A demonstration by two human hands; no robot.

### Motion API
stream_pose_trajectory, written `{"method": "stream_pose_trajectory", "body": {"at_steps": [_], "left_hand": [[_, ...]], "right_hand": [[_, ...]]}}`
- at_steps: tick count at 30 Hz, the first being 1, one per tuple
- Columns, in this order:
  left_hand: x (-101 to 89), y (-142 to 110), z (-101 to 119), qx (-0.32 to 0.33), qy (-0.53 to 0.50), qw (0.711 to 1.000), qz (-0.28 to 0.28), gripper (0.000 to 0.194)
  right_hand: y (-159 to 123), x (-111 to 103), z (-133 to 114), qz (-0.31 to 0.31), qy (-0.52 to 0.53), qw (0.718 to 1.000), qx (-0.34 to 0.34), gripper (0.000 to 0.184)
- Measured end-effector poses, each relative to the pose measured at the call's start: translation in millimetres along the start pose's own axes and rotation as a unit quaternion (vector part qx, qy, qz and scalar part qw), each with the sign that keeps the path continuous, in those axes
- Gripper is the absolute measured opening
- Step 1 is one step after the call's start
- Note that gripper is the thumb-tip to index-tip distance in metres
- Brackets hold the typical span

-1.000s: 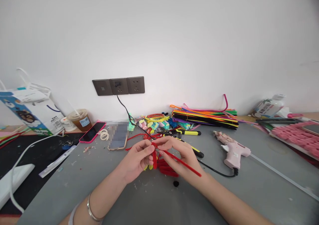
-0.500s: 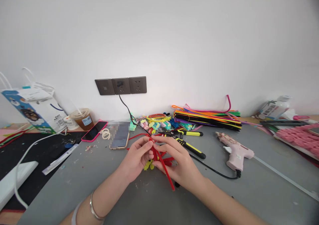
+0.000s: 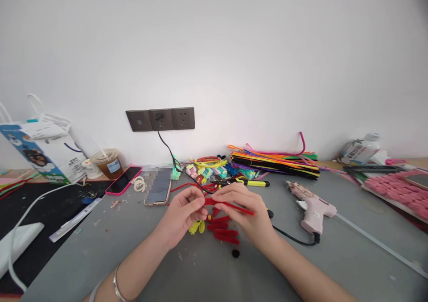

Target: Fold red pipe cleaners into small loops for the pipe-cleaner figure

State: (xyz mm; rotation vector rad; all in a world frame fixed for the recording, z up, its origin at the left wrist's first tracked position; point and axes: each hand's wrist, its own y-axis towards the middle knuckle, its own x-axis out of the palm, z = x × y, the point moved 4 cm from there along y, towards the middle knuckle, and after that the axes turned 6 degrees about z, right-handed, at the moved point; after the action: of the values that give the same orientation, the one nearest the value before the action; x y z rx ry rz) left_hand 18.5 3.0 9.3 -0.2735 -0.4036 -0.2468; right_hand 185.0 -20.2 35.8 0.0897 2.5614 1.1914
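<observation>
While left fingers and right fingers pinch it, the fuzzy red pipe cleaner looks slim, nearly straight.

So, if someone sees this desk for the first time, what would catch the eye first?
Probably the left hand and right hand, near the middle, holding a red pipe cleaner between them. Behind the right hand lies a colourful bundle of pipe cleaners. Farther right lies a pale pink glue gun.

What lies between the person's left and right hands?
In the head view, a red fuzzy stem bridges the left hand and right hand; below it in the picture, red pieces lie on the table.
</observation>
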Motion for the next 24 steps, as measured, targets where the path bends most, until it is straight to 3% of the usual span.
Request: {"method": "stream_pose_trajectory", "body": {"at_steps": [4,8,11,16,24], "left_hand": [[-0.1,-1.2,0.2,0.020,0.097,0.994,-0.041,0.035],[1.8,-3.5,-8.7,-0.029,0.126,0.984,-0.119,0.035],[4.2,-5.8,-13.2,-0.050,0.147,0.975,-0.158,0.035],[5.3,-7.3,-16.4,-0.094,0.152,0.972,-0.155,0.037],[5.2,-6.5,-17.7,-0.092,0.141,0.977,-0.131,0.037]], "right_hand": [[7.1,-1.9,15.5,-0.061,0.113,0.986,0.101,0.022],[4.5,3.5,20.6,-0.154,0.195,0.951,0.183,0.024],[-0.5,8.5,17.6,-0.188,0.236,0.928,0.219,0.026],[-3.1,14.6,12.1,-0.202,0.265,0.910,0.248,0.029],[-2.9,15.9,14.5,-0.177,0.234,0.928,0.230,0.027]]}}
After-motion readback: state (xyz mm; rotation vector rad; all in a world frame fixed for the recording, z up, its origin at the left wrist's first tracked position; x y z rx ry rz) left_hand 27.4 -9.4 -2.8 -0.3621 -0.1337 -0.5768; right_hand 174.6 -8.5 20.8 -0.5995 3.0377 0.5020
